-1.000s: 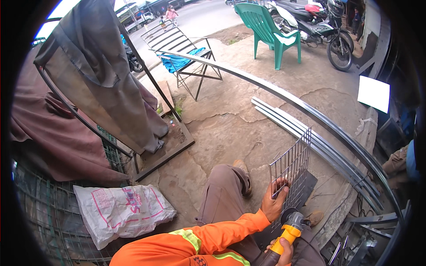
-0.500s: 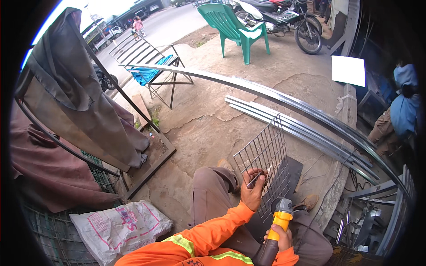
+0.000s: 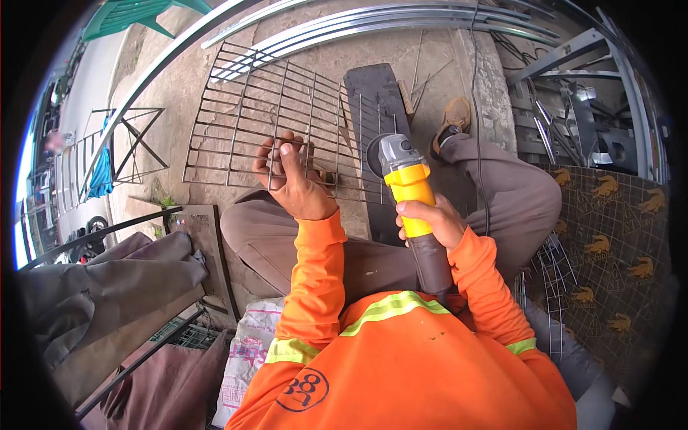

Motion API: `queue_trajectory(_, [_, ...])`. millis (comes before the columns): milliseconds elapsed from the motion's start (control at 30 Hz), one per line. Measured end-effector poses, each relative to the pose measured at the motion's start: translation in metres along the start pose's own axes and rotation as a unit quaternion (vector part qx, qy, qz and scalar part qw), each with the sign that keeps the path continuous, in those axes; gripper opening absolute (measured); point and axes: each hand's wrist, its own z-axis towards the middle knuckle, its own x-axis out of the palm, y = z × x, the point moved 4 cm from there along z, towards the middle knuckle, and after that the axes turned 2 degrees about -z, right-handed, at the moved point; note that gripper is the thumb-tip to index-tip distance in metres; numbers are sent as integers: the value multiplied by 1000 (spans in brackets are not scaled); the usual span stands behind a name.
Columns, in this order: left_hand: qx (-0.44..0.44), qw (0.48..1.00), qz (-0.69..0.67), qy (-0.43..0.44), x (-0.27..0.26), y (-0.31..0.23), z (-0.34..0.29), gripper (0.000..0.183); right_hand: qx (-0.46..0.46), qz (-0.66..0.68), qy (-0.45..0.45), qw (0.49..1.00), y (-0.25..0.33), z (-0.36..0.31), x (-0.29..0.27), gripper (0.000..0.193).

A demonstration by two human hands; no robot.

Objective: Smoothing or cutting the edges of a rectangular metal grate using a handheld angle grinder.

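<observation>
My left hand (image 3: 299,185) is closed on the lower edge of a wire mesh panel (image 3: 247,93), its fingers curled through the bars. The panel is tilted above the ground, and its right part lies over a dark board (image 3: 369,79). In my right hand (image 3: 443,221) is an angle grinder (image 3: 410,185) with a grey head, a yellow body and a dark handle. Its disc (image 3: 374,156) sits beside the panel's right end. I cannot tell whether the disc touches a wire.
Long metal channels (image 3: 337,32) lie across the far ground. A metal frame (image 3: 555,61) and a patterned dark sheet (image 3: 609,236) are at the right. A draped cloth (image 3: 122,287) and a white sack (image 3: 247,344) stand at the left. A cable (image 3: 479,129) runs past my right leg.
My view has swung down and to the right. The mesh panel now shows flatter, its face more open to view. Both hands keep their holds.
</observation>
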Motion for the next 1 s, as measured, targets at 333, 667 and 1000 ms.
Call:
queue_trajectory(333, [-18,999,5,-30,-8,-4,-10,35,-5,-1,1,1000,-5,6,3,39])
queue_trajectory(667, [-13,1000,3,-13,-6,-4,-9,39,-19,-58,-9,998,10,26,-5,43])
queue_trajectory(1000, [-16,1000,-1,-22,-1,-6,-8,34,4,-8,-11,1000,8,23,-5,41])
